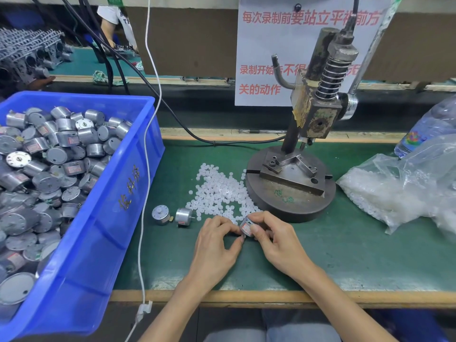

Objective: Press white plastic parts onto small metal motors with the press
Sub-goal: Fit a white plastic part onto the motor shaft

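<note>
A small silver cylindrical metal motor (pixel 246 227) is gripped by the curled fingers and thumb of the right hand (pixel 276 245). Its axis seems to be laid roughly level, toward the left hand (pixel 214 245), whose fingertips are pinched at its end. Whether a white part is held there cannot be told. The grey iron press (pixel 291 183) is seen just beyond the right hand, which is judged the nearer for loading.

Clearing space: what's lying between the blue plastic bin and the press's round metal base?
Head view: scattered small white plastic parts and two loose silver cylindrical motors.
</note>
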The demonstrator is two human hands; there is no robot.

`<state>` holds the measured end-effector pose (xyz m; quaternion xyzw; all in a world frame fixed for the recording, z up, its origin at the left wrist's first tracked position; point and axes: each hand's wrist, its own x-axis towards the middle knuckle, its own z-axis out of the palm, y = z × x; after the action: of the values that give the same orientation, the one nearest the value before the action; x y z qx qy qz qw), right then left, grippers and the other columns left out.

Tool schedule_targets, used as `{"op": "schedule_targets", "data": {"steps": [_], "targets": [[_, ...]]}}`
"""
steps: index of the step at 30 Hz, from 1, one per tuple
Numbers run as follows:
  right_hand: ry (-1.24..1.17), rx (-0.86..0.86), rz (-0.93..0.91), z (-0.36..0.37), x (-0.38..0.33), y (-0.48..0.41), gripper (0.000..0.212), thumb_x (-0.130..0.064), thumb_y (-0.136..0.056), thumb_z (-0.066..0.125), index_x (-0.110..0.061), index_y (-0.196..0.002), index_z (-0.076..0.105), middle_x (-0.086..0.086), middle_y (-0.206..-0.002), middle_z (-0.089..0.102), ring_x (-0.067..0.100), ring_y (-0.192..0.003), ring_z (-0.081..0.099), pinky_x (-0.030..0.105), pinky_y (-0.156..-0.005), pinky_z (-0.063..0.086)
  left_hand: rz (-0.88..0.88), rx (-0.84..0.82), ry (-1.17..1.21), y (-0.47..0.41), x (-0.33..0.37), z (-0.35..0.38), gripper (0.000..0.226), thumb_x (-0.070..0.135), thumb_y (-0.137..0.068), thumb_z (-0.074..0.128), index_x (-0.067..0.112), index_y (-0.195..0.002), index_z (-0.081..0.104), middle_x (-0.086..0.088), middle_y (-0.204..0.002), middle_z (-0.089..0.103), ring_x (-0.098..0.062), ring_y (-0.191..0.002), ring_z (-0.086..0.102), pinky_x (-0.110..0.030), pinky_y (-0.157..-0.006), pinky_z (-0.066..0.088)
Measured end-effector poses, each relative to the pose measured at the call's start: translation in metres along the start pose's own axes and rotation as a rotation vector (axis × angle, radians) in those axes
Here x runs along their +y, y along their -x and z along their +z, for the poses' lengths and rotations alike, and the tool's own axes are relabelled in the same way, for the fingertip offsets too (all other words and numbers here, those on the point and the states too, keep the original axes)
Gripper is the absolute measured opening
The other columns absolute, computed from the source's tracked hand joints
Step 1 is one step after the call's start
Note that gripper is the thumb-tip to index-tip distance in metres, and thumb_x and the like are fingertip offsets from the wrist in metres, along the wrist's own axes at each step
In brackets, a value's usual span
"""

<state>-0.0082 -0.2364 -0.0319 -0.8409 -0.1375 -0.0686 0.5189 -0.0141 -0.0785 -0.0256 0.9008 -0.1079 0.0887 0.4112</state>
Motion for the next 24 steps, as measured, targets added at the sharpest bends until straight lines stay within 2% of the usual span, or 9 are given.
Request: {"op": "schedule_targets", "data": {"steps": [5,14,24], "targets": [[-0.001,0.007,0.01,-0.0004,-0.0012,-0.0003,0.012,-0.008,-0.092,0.057,-0.007,-0.102,0.064,0.005,-0.095,0.066,0.035,-0.078,0.06,0.052,-0.067,0.049,-0.014,0.006,0.013,-0.0005,0.0013,0.0,0.005,0.017,-0.079,0.072,0.015,-0.083,0.071,0.009,-0.086,0.056,-0.01,-0.087,0.049,-0.023,-0.081,0.041],[0.029,0.008,-0.038,-0.0007,-0.0029,-0.0007,0.011,-0.007,-0.092,0.058,-0.004,-0.101,0.063,0.007,-0.097,0.065,0.03,-0.081,0.061,0.05,-0.067,0.05,-0.021,0.004,0.025,0.0004,0.0002,-0.0014,0.005,0.017,-0.08,0.072,0.017,-0.085,0.073,0.007,-0.086,0.06,-0.01,-0.087,0.05,-0.018,-0.079,0.038],[0.058,-0.002,-0.068,-0.0002,-0.0011,-0.0013,0.012,-0.009,-0.092,0.058,-0.003,-0.102,0.063,0.005,-0.096,0.066,0.022,-0.08,0.061,0.036,-0.064,0.049,-0.036,-0.011,0.021,-0.0004,-0.0007,-0.0015,0.006,0.019,-0.081,0.072,0.018,-0.086,0.075,0.008,-0.086,0.06,-0.01,-0.088,0.049,-0.014,-0.077,0.035]]}}
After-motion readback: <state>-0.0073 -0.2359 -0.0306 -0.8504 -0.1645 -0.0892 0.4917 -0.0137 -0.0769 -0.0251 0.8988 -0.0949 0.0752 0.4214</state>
